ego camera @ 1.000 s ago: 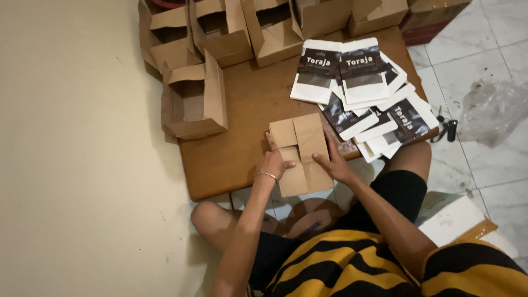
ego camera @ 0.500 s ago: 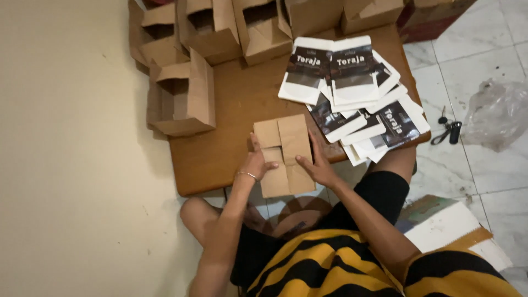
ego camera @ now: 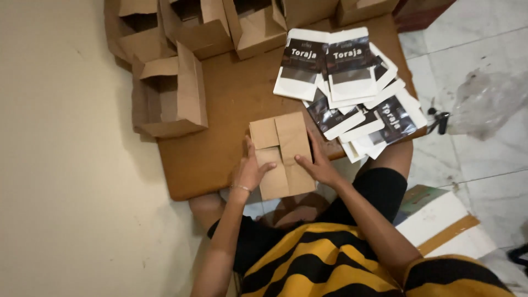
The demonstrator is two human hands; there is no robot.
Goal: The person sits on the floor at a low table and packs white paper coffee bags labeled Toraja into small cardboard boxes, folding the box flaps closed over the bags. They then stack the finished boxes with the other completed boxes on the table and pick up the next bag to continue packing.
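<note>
Low brown table [ego camera: 220, 110] carries folded-up brown paper boxes [ego camera: 170, 99] along its far edge and left side, open tops showing. A fanned pile of white-and-black flat pouches [ego camera: 352, 82] covers the table's right edge. Crumpled clear plastic bag [ego camera: 487, 102] on the tiled floor [ego camera: 473, 33] right of the table, small dark object [ego camera: 438, 118] just beside it.

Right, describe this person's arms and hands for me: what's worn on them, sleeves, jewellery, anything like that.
Both forearms are bare, with no gloves on the left hand or the right hand. A thin, pale bangle circles the left wrist. The upper arms end in short black sleeves, part of a top with yellow and black stripes. No rings or watch can be made out.
</note>
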